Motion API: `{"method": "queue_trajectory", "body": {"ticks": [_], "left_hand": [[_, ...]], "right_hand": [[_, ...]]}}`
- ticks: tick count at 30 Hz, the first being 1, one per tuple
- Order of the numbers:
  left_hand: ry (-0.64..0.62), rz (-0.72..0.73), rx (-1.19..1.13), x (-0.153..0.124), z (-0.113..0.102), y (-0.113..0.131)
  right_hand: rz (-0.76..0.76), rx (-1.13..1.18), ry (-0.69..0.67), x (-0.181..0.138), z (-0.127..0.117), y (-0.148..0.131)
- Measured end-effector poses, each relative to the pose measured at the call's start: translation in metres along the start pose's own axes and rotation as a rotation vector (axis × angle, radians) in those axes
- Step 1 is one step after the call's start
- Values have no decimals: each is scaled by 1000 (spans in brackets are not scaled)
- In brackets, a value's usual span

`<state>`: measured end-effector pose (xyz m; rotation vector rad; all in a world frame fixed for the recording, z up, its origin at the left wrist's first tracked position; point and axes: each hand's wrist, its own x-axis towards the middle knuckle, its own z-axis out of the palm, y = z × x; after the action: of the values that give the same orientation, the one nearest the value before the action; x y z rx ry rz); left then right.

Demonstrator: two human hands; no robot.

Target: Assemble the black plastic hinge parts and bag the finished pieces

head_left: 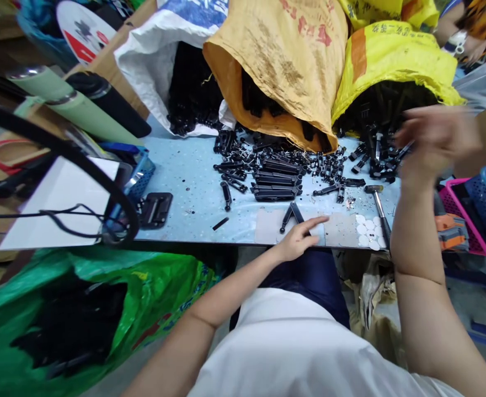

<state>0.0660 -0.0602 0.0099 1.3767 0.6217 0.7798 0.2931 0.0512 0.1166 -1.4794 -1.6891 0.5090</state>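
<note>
My left hand (298, 238) rests at the near edge of the pale blue table (193, 187), fingers stretched toward a black V-shaped hinged part (291, 213) lying on a grey pad; nothing is in it. My right hand (435, 138) is raised over the loose black parts (375, 157) spilling from the yellow sack (395, 60). It is smeared by motion, so its fingers cannot be read. A neat stack of black bars (276, 183) lies mid-table among scattered small black pieces.
An orange sack (284, 60) and a white sack (155, 60) of black parts lie open at the back. A hammer (380, 212) lies right of the pad. Pink and blue baskets (480, 209) stand right, a green bag (81, 309) left, another person (474, 33) far right.
</note>
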Motion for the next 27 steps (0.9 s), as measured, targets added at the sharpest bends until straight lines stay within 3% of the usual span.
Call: {"method": "queue_trajectory", "body": {"ticks": [3, 5, 9, 12, 15, 18, 20, 22, 25, 27], "left_hand": [[-156, 136, 761, 2, -29, -9], [-234, 149, 1100, 6, -38, -13], [-241, 96, 1417, 11, -34, -11], [-133, 59, 1477, 8, -29, -8], [-65, -2, 1508, 3, -32, -10], [-54, -48, 1518, 1, -35, -17], [-68, -37, 1488, 3, -36, -21], [-75, -33, 1454, 5, -37, -23], [-57, -84, 1430, 8, -38, -22], [-40, -118, 1413, 8, -40, -22]], "right_hand": [[-43, -482, -63, 24, 14, 29], [4, -785, -174, 33, 23, 64], [-105, -1030, -321, 45, 31, 128], [-144, -997, -358, 55, 27, 147], [-134, -812, -282, 60, 23, 139], [-131, -465, -170, 48, 26, 111], [-121, -258, -230, 29, 32, 88], [-85, -175, -460, 4, 39, 66], [-44, -212, -918, -34, 45, 42], [-54, -239, -1130, -56, 47, 32]]}}
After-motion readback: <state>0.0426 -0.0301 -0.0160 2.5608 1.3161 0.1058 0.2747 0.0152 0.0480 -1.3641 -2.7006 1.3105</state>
